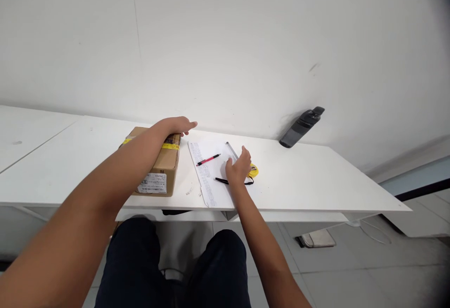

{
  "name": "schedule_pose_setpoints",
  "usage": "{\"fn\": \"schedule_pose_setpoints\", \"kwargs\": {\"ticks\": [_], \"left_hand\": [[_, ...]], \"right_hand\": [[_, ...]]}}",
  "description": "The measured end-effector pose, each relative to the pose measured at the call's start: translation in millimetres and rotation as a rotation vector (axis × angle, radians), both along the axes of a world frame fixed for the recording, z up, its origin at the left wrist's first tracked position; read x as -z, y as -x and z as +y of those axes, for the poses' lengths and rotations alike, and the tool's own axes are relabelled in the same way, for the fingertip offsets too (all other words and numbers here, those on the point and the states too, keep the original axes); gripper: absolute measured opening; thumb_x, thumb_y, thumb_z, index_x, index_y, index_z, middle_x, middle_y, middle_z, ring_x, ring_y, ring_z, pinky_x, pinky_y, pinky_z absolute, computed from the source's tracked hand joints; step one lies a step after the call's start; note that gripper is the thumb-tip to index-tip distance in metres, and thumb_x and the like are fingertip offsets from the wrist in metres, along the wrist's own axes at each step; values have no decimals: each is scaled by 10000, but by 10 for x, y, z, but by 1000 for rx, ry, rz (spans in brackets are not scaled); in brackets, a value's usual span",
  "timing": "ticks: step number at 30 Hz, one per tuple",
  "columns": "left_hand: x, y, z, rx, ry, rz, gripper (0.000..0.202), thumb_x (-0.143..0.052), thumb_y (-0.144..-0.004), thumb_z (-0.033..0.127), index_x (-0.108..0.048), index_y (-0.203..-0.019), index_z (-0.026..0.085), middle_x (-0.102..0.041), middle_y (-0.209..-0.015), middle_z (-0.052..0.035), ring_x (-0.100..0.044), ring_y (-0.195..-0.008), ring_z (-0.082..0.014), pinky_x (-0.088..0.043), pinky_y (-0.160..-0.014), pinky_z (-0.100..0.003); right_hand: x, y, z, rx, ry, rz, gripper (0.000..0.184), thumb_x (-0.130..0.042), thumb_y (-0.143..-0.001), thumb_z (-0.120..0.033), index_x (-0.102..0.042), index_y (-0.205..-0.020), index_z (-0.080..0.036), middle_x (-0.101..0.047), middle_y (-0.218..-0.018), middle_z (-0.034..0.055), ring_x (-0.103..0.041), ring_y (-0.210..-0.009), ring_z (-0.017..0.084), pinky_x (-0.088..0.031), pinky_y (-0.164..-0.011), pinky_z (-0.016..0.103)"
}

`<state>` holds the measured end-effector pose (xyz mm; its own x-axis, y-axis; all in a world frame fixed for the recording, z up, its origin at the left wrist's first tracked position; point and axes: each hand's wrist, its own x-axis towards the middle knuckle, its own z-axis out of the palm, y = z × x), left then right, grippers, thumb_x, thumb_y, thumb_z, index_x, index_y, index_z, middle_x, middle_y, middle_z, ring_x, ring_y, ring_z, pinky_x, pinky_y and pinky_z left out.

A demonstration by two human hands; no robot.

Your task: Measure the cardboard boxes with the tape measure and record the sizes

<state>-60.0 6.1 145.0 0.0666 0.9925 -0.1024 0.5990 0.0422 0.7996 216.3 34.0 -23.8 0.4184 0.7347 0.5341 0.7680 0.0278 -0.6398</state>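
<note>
My left arm reaches across the brown cardboard box (166, 160), which has yellow tape and a white label. At the box's far right corner is my left hand (180, 125), one digit stretched to the right and the other fingers partly hidden. My right hand (239, 165) is over the white paper (220, 172), its thumb and fingers apart. Just right of it shows a yellow tape measure (253, 171), partly covered by the hand. A thin silver strip (231, 150) and a black strap-like piece (221, 180) lie beside the hand. A red and black pen (208, 159) rests on the paper.
A dark bottle (301, 127) stands near the wall on the right of the white table (316, 181). The white wall (225, 55) runs behind the table. Below, a pale flat object (318, 238) is on the tiled floor, and my knees are under the front edge.
</note>
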Motion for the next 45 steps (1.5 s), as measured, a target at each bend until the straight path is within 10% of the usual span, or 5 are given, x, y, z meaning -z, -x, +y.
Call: {"fn": "schedule_pose_setpoints", "kwargs": {"ticks": [9,17,26,36,45], "left_hand": [[-60,-236,1085,-7,-191,25,454,-463,-903,622,-584,-938,186,-696,-1087,-145,-683,-974,-278,-472,-811,-389],[-285,-142,1121,-523,-664,-602,351,-396,-970,489,-554,-865,193,-641,-1041,-102,-648,-934,-211,-494,-800,-349],[-1069,651,-354,-568,-1531,-841,175,-456,-938,345,-552,-890,208,-642,-1018,-46,-607,-978,-162,-485,-799,-295],[-76,799,-356,-300,-156,246,518,-399,-945,533,-492,-1324,193,-553,-1433,-157,-535,-1288,-297,-441,-1005,-400],[-4,789,-224,9,-129,413,611,-268,-969,561,-461,-1405,177,-445,-1542,-135,-448,-1394,-294,-389,-1086,-394]], "right_hand": [[-67,-322,-31,200,369,50,395,-598,-833,-246,-635,-1218,-166,-542,-1316,218,-443,-1256,433,-268,-1008,725],[-604,145,-85,-187,-337,41,342,-615,-912,-326,-588,-1227,-196,-571,-1304,138,-513,-1246,281,-453,-1047,499],[-1575,1088,-248,-682,-823,-622,227,-542,-920,-68,-648,-1077,-193,-621,-1250,137,-439,-1319,308,-484,-1043,522],[-1256,1102,-177,-821,-766,-805,344,-501,-872,32,-618,-1118,-179,-563,-1406,172,-324,-1452,339,-343,-1130,656],[-1118,904,-124,-856,-418,-658,656,-514,-880,-36,-396,-1480,-274,-166,-1659,106,-194,-1518,316,-269,-1196,599]]}}
